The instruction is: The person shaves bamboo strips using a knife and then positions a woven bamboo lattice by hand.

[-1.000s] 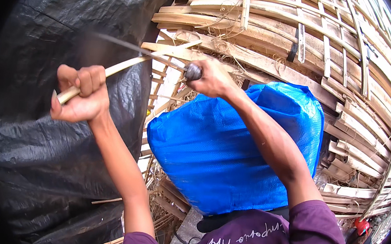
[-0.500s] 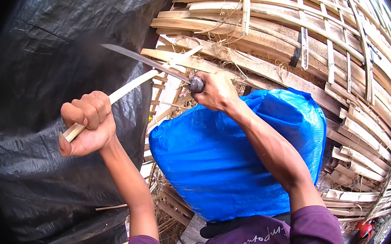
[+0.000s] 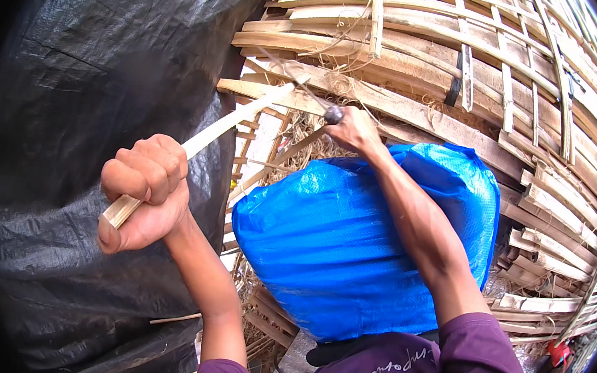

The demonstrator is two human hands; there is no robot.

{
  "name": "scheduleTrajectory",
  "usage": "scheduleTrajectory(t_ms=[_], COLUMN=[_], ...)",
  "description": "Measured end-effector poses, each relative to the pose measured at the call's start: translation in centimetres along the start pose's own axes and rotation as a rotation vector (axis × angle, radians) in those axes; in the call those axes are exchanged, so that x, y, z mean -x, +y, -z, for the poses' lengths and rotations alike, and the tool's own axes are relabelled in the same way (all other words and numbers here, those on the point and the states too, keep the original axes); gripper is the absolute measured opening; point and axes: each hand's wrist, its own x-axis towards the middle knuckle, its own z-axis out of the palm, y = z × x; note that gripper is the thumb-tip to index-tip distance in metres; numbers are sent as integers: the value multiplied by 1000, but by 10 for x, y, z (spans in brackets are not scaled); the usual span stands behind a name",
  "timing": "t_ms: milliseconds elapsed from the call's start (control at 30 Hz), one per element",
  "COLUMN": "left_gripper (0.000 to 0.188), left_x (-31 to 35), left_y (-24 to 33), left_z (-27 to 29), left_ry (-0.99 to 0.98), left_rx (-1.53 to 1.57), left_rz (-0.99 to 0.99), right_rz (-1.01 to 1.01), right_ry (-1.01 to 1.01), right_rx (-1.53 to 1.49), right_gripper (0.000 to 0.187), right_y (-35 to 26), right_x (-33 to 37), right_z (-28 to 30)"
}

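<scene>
My left hand [image 3: 145, 191] is closed around the near end of a pale bamboo strip [image 3: 237, 116], which slants up and away to the right. Its cut butt end sticks out below my fist. In my right hand [image 3: 355, 130] is the dark handle of a long knife [image 3: 334, 115]. The thin blade, smeared by motion, points up and left and passes by the strip's far end; whether it touches the strip I cannot tell. A blue plastic sheet [image 3: 350, 241] covers my lap beneath the right forearm.
Black tarpaulin [image 3: 93, 97] hangs along the left side. Split bamboo slats [image 3: 404, 110] lie in rows ahead and to the right, with curly shavings [image 3: 336, 83] among them. A lattice of thin strips [image 3: 506, 84] rests on top. Something red [image 3: 558, 351] sits at the lower right.
The knife has slid outward along the strip to its far end, my right hand moving right. My left hand has shifted slightly right and down, still gripping the strip.
</scene>
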Motion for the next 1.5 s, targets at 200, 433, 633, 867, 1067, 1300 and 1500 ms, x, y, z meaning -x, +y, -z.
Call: scheduleTrajectory(t_ms=[200,433,633,867,1067,1300,1500], left_gripper=[60,61,59,56,58,61,61], left_x=[2,5,4,1,4,-5,-4], left_y=[4,1,6,-2,7,0,10], left_z=[9,9,5,-1,4,-1,5], left_ry=[-5,3,27,-12,41,32,21], left_rx=[5,24,1,37,2,14,-6], left_rz=[-12,-2,-12,5,13,48,30], right_rz=[502,313,531,260,487,146,374], right_ry=[-69,-28,24,105,63,104,87], right_rx=[-279,-172,-97,1,-27,81,27], right_gripper=[18,17,16,22,19,33,23], right_y=[-91,-57,-99,-38,-92,-28,-82], right_x=[61,34,73,21,64,9,49], right_z=[1,-8,6,0,5,0,5])
